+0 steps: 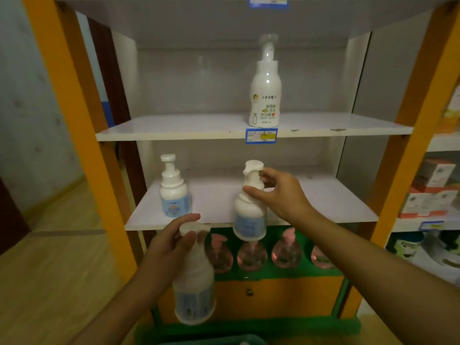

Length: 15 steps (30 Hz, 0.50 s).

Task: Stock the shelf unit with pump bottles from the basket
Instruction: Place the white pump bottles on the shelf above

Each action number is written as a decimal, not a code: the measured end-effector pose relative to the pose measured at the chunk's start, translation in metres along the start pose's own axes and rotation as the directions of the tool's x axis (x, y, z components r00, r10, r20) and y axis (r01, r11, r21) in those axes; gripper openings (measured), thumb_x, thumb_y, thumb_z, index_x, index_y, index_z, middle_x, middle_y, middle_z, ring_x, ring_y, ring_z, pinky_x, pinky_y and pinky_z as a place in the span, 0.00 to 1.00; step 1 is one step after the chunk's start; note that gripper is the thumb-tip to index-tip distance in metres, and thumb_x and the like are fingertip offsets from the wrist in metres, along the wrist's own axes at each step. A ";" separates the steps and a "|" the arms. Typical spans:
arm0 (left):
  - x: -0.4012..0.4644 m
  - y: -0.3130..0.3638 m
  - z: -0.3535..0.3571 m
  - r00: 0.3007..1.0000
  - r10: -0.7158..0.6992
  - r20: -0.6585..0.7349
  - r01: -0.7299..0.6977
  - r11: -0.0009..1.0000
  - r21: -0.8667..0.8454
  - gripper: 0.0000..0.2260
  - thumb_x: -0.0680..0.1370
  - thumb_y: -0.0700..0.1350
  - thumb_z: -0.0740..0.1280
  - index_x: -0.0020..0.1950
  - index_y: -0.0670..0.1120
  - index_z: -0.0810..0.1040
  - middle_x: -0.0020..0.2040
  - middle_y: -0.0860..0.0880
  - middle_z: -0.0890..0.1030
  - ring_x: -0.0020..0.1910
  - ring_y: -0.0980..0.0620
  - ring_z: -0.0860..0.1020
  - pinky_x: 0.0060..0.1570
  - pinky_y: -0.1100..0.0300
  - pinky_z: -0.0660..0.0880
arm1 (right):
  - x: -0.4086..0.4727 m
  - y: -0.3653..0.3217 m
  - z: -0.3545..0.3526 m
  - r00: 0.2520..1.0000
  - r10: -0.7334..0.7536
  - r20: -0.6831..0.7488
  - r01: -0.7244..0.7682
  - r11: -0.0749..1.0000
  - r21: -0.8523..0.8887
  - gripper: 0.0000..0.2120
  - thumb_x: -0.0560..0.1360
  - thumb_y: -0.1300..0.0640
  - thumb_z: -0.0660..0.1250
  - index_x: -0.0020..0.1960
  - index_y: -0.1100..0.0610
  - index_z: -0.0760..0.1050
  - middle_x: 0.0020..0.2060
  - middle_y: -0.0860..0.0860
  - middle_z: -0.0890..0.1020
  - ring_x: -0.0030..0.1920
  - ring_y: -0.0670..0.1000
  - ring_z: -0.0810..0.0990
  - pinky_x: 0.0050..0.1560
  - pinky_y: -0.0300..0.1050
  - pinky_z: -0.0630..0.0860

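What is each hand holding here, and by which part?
Left hand grips a white pump bottle around its neck, under the pump head. Right hand holds another white pump bottle by its pump collar, fingertips pinching.

A blue and yellow price tag (261, 136) is stuck to the front edge of the upper board, and another like it (268, 1) hangs at the top of the view. To the right, a neighbouring rack holds orange and white boxes (431, 192) above a blue tag (431, 225). Pale wooden flooring (49, 270) runs along the left beside a patterned wall (29, 108), with a dark door (10, 217) at the far left edge
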<state>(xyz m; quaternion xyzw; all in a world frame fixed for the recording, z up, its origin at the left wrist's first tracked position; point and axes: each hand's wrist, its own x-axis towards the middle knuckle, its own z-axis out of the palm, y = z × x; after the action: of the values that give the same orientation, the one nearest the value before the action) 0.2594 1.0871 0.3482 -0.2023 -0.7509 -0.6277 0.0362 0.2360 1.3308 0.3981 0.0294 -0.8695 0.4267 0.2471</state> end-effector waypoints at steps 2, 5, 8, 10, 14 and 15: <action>-0.001 -0.005 -0.009 1.000 0.003 -0.013 -0.003 1.000 0.012 0.11 0.74 0.49 0.60 0.55 0.59 0.74 0.55 0.61 0.76 0.49 0.71 0.76 0.40 0.76 0.74 | 0.016 -0.004 0.016 1.000 0.022 0.023 -0.022 1.000 0.011 0.23 0.70 0.49 0.73 0.62 0.54 0.75 0.50 0.47 0.80 0.51 0.49 0.79 0.50 0.42 0.75; -0.002 -0.013 -0.021 1.000 -0.008 -0.030 0.008 1.000 0.008 0.12 0.78 0.41 0.60 0.54 0.58 0.75 0.52 0.56 0.78 0.49 0.61 0.78 0.40 0.73 0.75 | 0.037 -0.007 0.040 0.999 0.006 0.037 -0.005 1.000 -0.014 0.22 0.71 0.50 0.72 0.62 0.54 0.74 0.53 0.50 0.81 0.52 0.50 0.79 0.53 0.46 0.76; -0.001 -0.020 -0.029 0.998 -0.029 -0.057 0.028 1.000 -0.008 0.13 0.77 0.41 0.60 0.57 0.55 0.75 0.53 0.55 0.79 0.51 0.57 0.78 0.43 0.70 0.77 | 0.053 -0.007 0.061 0.999 0.001 0.040 0.000 1.000 -0.012 0.20 0.71 0.52 0.72 0.61 0.54 0.75 0.53 0.51 0.82 0.53 0.51 0.79 0.56 0.51 0.77; 0.000 -0.027 -0.034 0.997 -0.040 -0.065 0.039 0.999 -0.021 0.13 0.78 0.41 0.60 0.59 0.53 0.75 0.54 0.55 0.79 0.51 0.60 0.79 0.43 0.69 0.78 | 0.062 -0.005 0.073 0.998 0.018 0.063 -0.020 0.999 0.036 0.20 0.71 0.53 0.71 0.61 0.53 0.74 0.53 0.52 0.82 0.53 0.53 0.79 0.58 0.55 0.76; 0.002 -0.033 -0.038 0.997 -0.058 -0.057 0.057 0.998 -0.011 0.13 0.78 0.41 0.60 0.59 0.54 0.75 0.54 0.56 0.78 0.51 0.62 0.78 0.43 0.71 0.78 | 0.077 -0.001 0.083 0.989 0.038 0.146 -0.050 0.996 0.076 0.22 0.72 0.56 0.70 0.65 0.56 0.72 0.57 0.54 0.80 0.56 0.55 0.79 0.61 0.58 0.74; 0.004 -0.034 -0.040 0.997 -0.048 -0.057 0.048 0.999 -0.001 0.13 0.78 0.41 0.60 0.60 0.53 0.74 0.54 0.57 0.78 0.50 0.65 0.78 0.42 0.72 0.77 | 0.080 0.000 0.084 0.986 0.038 0.165 -0.053 0.995 0.084 0.23 0.72 0.56 0.70 0.65 0.56 0.71 0.57 0.54 0.80 0.57 0.55 0.79 0.61 0.58 0.74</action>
<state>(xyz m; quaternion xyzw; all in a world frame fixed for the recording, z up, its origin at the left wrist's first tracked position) 0.2362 1.0456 0.3261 -0.1659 -0.7542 -0.6339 0.0425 0.1325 1.2801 0.3915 0.0551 -0.8676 0.4662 0.1639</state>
